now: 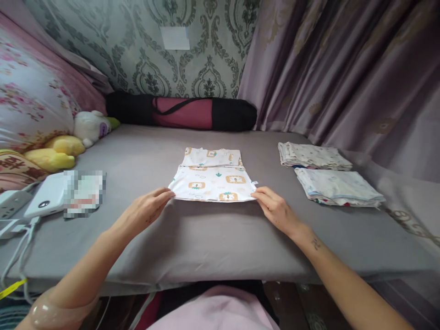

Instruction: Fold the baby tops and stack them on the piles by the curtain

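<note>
A white baby garment (pixel 209 181) with tan lion faces and small green plants lies in front of me, its far part folded over toward me. My left hand (pixel 154 205) pinches its near left corner, and my right hand (pixel 275 208) pinches the near right corner. Between the two hands the near edge is stretched nearly straight and looks slightly raised off the grey sheet (pixel 213 243). A small white tag sticks out at the right edge, by my right fingers. What lies inside the fold is hidden.
Two stacks of folded cloths, one farther (pixel 312 156) and one nearer (pixel 338 187), lie at right. A black and dark-red long bag (pixel 185 112) rests against the wall. At left are plush toys (pixel 91 128), a white power bank (pixel 51 195), a blurred packet (pixel 85 195) and cables (pixel 24 256).
</note>
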Demonstrator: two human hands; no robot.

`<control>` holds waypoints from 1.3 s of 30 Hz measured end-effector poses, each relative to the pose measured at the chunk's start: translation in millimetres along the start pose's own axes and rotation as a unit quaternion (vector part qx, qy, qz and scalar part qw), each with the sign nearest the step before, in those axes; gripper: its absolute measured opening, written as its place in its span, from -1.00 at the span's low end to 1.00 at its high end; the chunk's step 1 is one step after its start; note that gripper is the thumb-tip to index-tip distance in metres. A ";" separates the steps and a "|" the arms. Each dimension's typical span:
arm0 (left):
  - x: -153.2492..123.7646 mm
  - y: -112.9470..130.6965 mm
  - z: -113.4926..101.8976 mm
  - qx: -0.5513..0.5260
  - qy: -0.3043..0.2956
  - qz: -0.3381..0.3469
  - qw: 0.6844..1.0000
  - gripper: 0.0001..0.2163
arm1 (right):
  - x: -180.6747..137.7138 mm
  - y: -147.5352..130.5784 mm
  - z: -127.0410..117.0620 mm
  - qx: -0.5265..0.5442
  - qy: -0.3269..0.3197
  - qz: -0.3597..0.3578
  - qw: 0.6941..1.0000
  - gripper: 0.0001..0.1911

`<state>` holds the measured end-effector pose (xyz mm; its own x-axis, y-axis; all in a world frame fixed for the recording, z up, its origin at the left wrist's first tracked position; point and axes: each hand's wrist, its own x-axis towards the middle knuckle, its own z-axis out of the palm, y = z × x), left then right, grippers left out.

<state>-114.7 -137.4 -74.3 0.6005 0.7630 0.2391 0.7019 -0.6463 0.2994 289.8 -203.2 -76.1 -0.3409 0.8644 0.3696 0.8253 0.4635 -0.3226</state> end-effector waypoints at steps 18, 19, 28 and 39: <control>-5.6 -5.7 -4.4 -0.242 0.087 -0.206 0.944 -0.67 | 0.2 -8.2 -14.3 0.165 0.040 0.076 0.983 -0.86; 0.6 -5.0 -4.1 -0.284 0.101 -0.225 0.927 -0.65 | 6.9 -6.7 -12.1 0.191 0.058 0.099 0.975 -0.85; 73.2 -9.8 27.7 -0.401 0.228 -0.275 0.844 -0.68 | 70.5 23.8 32.7 0.289 0.190 0.248 0.905 -0.67; 128.4 -36.7 57.7 -0.125 0.220 -0.298 0.920 -0.73 | 119.9 53.8 66.8 0.035 0.147 0.306 0.940 -0.59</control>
<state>-41.2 -16.4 -107.9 -0.1149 0.9473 0.2989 0.7138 -0.1305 0.6881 263.2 -61.6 -107.3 0.3361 0.8869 0.3170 0.7910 -0.0831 -0.6061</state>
